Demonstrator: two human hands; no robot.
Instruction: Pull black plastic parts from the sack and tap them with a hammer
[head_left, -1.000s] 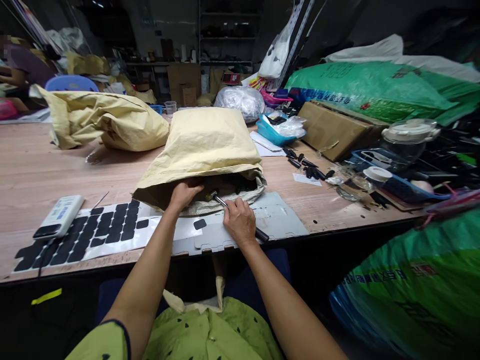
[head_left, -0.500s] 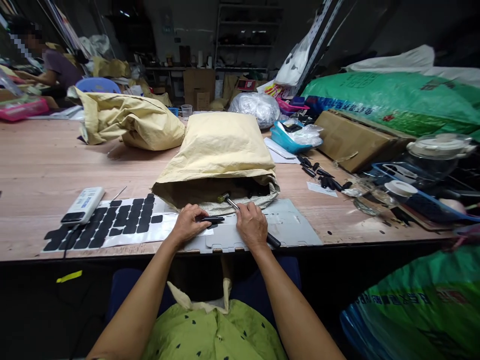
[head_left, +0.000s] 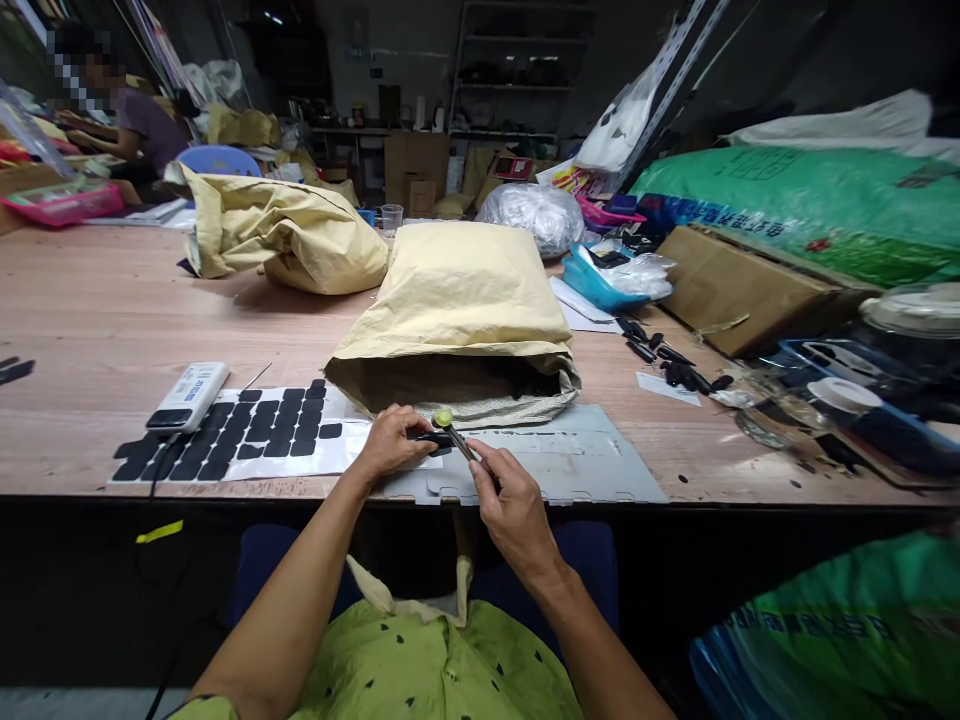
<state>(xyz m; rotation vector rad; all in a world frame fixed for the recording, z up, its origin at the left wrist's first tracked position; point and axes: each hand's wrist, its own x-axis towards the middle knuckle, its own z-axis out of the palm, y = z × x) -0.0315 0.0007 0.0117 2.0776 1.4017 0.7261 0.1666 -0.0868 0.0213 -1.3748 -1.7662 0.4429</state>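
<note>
Below frame centre, my left hand (head_left: pixel 392 441) is pinching a black piece (head_left: pixel 436 438), seemingly unfinished, my right hand (head_left: pixel 516 503) gripping a hammer (head_left: pixel 444 418).

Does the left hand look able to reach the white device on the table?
Probably yes: mostly flat black squares lie between the left hand and the white device, though the hand holds a black piece.

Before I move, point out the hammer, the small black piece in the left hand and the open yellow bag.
Hammer (head_left: pixel 460 443): head view, on its shaft.
Black piece (head_left: pixel 436 438): head view, on its exposed part.
Open yellow bag (head_left: pixel 466 290): head view, on its upper panel.
</note>
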